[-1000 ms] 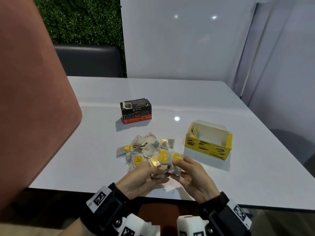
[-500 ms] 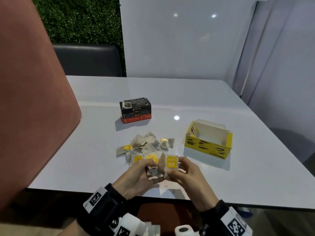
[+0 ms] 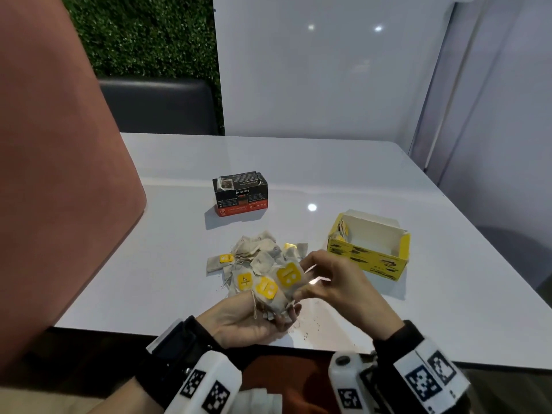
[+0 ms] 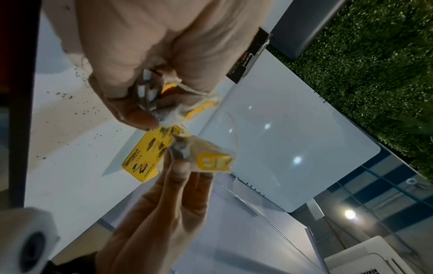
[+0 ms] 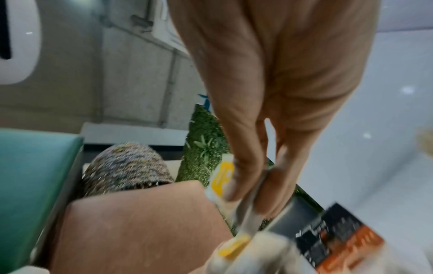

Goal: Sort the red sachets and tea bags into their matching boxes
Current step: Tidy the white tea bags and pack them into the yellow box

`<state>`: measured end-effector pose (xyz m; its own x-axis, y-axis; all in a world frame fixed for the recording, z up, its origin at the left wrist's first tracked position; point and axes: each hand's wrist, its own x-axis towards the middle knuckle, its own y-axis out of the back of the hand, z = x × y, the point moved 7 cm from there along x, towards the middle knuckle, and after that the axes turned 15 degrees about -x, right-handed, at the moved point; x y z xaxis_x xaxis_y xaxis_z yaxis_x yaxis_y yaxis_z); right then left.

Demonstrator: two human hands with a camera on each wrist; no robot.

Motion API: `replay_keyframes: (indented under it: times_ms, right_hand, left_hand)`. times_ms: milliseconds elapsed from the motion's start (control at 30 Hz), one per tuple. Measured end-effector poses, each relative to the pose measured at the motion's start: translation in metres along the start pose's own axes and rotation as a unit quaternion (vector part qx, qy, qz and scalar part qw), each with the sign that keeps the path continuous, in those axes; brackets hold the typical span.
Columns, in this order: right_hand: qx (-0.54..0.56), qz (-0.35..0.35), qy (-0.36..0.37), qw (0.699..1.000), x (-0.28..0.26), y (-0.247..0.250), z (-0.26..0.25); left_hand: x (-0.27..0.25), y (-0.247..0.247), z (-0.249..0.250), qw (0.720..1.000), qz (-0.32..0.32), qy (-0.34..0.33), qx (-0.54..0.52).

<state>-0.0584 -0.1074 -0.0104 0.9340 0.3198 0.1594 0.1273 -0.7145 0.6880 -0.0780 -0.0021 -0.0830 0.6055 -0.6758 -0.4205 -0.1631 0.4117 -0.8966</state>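
My left hand (image 3: 280, 312) lies palm up at the table's near edge and grips a small bunch of tea bags (image 3: 268, 294) with yellow tags. Just above it, my right hand (image 3: 301, 282) pinches one tea bag (image 3: 288, 274) by its edge; the right wrist view shows that tea bag (image 5: 225, 178) between thumb and fingers. A loose pile of tea bags (image 3: 257, 255) lies on the table behind my hands. The open yellow box (image 3: 369, 249) stands to the right with a few bags inside. The black and red box (image 3: 240, 192) stands farther back, centre. No red sachets are in view.
Tea crumbs (image 3: 310, 327) dot the white table (image 3: 388, 180) near its front edge. A pink chair back (image 3: 59, 174) rises at the left. A dark chair (image 3: 155, 106) sits at the far side, and a white wall panel (image 3: 328, 70) stands behind the table.
My hands have come slightly apart. The left has turned palm up with the bunch, and the right has drawn one yellow-tagged tea bag up and to the right.
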Motion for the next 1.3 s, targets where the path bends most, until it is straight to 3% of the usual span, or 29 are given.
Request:
replay_keyframes:
  times_ms: [100, 200, 367, 500, 667, 767, 900, 1033, 1300]
  right_hand:
    - [-0.098, -0.034, 0.059, 0.993, 0.003, 0.006, -0.014]
    - [-0.142, -0.053, 0.065, 0.986, 0.007, 0.006, -0.017]
    - [-0.059, -0.103, 0.008, 0.993, 0.007, -0.009, -0.003]
    - [-0.071, -0.113, -0.035, 0.990, 0.004, -0.017, 0.008]
    - [-0.088, -0.130, -0.036, 0.987, 0.004, -0.020, 0.004]
    - [0.033, -0.089, -0.056, 0.994, 0.006, -0.009, 0.004]
    - [0.229, 0.000, -0.149, 0.962, 0.007, -0.003, 0.020]
    - [0.182, 0.016, -0.190, 0.965, -0.002, -0.022, 0.026]
    - [0.131, 0.073, -0.172, 0.974, -0.007, -0.026, 0.017]
  left_hand:
    - [0.000, 0.003, 0.000, 0.999, 0.023, 0.016, 0.019]
    - [0.004, 0.001, -0.003, 0.999, 0.028, 0.024, 0.036]
    - [0.009, -0.005, -0.010, 0.999, -0.013, 0.044, 0.022]
    - [0.012, 0.005, -0.007, 0.998, 0.025, 0.023, 0.051]
    - [0.009, 0.005, -0.003, 0.995, 0.058, -0.041, 0.075]
    - [0.007, 0.006, 0.005, 0.991, 0.071, -0.086, 0.076]
    - [0.009, 0.007, 0.008, 0.987, 0.067, -0.118, 0.082]
    - [0.011, -0.001, 0.007, 0.988, 0.022, -0.120, 0.092]
    - [0.010, 0.004, 0.013, 0.986, 0.052, -0.135, 0.083]
